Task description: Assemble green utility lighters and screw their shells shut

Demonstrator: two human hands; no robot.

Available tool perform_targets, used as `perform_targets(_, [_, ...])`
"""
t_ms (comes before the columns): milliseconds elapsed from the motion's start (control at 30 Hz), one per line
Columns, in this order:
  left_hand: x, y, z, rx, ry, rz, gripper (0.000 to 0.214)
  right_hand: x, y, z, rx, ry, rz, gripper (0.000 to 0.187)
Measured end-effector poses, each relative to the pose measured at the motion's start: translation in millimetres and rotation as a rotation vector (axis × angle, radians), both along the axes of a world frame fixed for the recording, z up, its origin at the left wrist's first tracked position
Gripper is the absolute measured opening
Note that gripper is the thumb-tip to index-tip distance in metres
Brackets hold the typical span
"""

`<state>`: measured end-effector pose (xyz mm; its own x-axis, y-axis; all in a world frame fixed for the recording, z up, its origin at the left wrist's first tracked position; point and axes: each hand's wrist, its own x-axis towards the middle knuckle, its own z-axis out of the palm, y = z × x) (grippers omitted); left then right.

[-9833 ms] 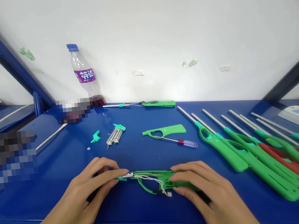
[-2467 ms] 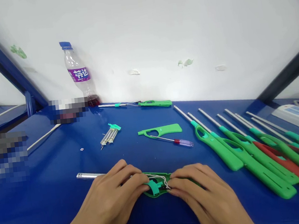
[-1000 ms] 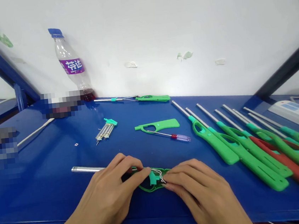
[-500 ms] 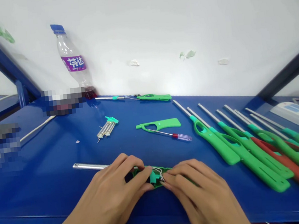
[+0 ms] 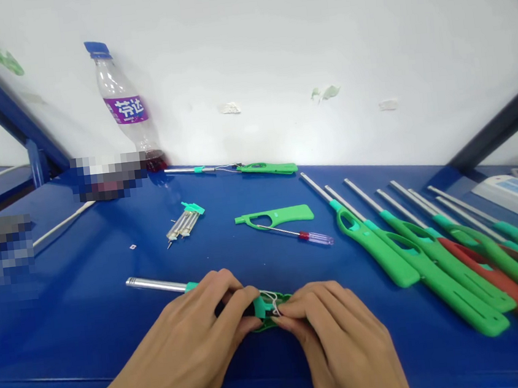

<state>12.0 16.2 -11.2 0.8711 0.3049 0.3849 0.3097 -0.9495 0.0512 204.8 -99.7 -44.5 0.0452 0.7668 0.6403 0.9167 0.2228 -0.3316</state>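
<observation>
An opened green lighter shell (image 5: 271, 309) with a teal trigger piece and thin white wires lies near the front edge of the blue table (image 5: 92, 322). Its metal nozzle tube (image 5: 155, 284) sticks out to the left. My left hand (image 5: 208, 323) pinches the shell and the teal piece from the left, fingers curled. My right hand (image 5: 333, 334) presses on the shell from the right, fingertips together at the wires. Most of the shell is hidden under both hands.
A green shell half (image 5: 275, 217) and a small screwdriver (image 5: 298, 235) lie in the middle. A bundle of metal parts (image 5: 183, 222) lies left of them. Several finished long lighters (image 5: 413, 252) lie at the right. A bottle (image 5: 125, 109) and another lighter (image 5: 256, 168) stand by the wall.
Over ten seconds the metal tube appeared at the shell's left end and a teal piece left the table for the shell. Lately both hands closed in tighter over the trigger area.
</observation>
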Motion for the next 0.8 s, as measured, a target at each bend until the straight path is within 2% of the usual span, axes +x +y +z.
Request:
perform_targets(467, [-7, 0, -7.8, -0.163, 0.048, -0.028, 0.033, 1, -3, 4.5, -0.020, 0.011, 0.076, 0.011])
perform_targets(667, [-4, 0, -0.4, -0.172, -0.041, -0.039, 0.021, 7, -6, 1.3, 0.006, 0.032, 0.062, 0.018])
perform_targets(800, [-2, 3, 3.4, -0.190, -0.018, -0.035, 0.015, 15, 0, 18.5, -0.045, 0.013, -0.008, 0.028])
